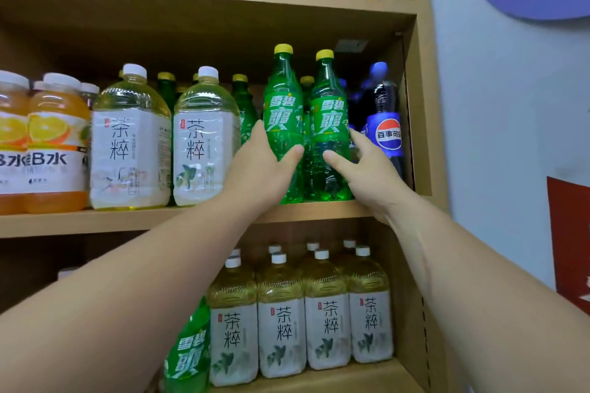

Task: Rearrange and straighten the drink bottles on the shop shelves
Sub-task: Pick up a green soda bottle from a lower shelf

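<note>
The two clear green plastic bottles (283, 124) have yellow caps and green labels with white characters. The dark cola bottle (384, 124) has a blue label.

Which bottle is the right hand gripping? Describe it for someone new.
Look at the middle shelf, towards its right end. Two tall yellow-capped green bottles stand in front, side by side; the right hand grips the right green bottle. It stands next to the dark cola bottle with the blue label, while the left green bottle is held by the left hand.
</note>
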